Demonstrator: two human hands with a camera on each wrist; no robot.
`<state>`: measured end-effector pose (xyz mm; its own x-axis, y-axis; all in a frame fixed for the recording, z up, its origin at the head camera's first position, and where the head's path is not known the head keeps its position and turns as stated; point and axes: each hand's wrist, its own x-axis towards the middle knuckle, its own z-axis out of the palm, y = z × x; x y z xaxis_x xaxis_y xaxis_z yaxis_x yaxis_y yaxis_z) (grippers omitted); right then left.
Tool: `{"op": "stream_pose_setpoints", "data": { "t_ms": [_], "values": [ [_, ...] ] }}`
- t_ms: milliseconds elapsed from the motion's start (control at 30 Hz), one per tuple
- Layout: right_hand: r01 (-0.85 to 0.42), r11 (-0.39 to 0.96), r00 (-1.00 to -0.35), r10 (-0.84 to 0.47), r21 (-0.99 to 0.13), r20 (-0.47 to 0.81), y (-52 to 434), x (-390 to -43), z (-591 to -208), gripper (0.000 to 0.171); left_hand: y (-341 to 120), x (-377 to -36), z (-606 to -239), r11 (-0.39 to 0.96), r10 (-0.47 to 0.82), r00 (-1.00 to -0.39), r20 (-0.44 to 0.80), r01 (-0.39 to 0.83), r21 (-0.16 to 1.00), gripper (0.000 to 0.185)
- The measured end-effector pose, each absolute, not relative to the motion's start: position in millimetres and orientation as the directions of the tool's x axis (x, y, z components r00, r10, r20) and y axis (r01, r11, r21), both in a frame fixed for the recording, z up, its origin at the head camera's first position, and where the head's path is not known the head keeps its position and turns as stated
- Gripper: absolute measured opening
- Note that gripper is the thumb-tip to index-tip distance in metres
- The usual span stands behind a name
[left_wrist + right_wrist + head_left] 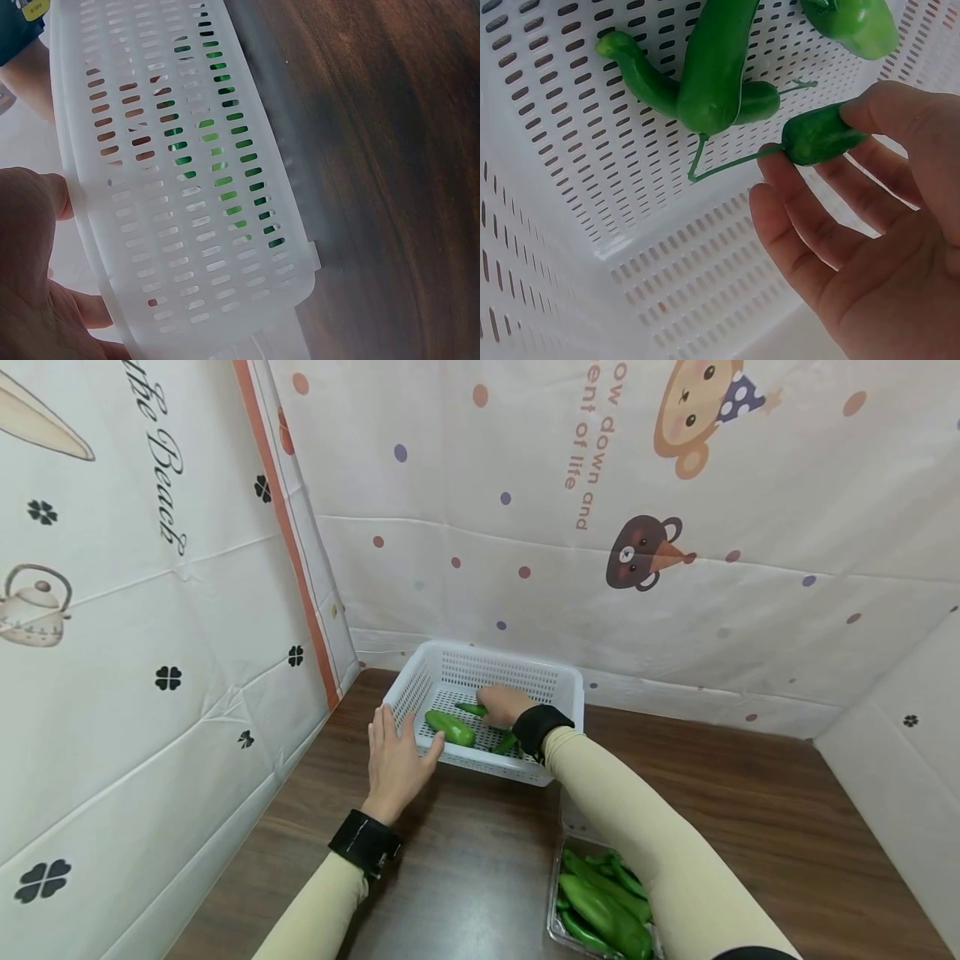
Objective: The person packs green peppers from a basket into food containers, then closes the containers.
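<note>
A white perforated basket stands on the brown table by the back wall. My right hand reaches inside it and pinches a small green pepper between thumb and fingertips, just above the basket floor. Beside it in the basket lie a long pepper, a curved one under it and a third. My left hand lies with straight fingers against the basket's front left corner, thumb at the rim. Green shows through the basket wall in the left wrist view.
A clear plastic tray with several green peppers sits at the near right of the table, under my right forearm. Patterned cloth walls close in the left, back and right sides. Bare wood stretches right of the basket.
</note>
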<state>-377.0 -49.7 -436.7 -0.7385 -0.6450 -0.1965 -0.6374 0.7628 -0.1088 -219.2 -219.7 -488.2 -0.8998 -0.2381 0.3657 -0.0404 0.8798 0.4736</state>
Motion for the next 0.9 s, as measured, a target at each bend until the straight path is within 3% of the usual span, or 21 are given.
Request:
{"op": "stream_pose_setpoints", "data": {
  "t_ms": [333, 700, 900],
  "values": [
    [-0.676, 0.728, -0.698, -0.681, -0.11, -0.222, -44, -372, -425, 0.024, -220, -218, -487, 0.879, -0.239, -0.902, 0.36, -0.043, 0.475, 0.073],
    [-0.673, 0.733, -0.667, -0.658, -0.097, -0.349, -36, -362, -414, 0.034, -219, -217, -485, 0.876, -0.236, -0.907, 0.349, -0.043, 0.48, 0.073],
    [-0.683, 0.726, -0.648, -0.655, -0.085, -0.388, -31, -359, -407, 0.032, -219, -217, -485, 0.873, -0.236, -0.907, 0.349, -0.04, 0.486, 0.072]
  ]
}}
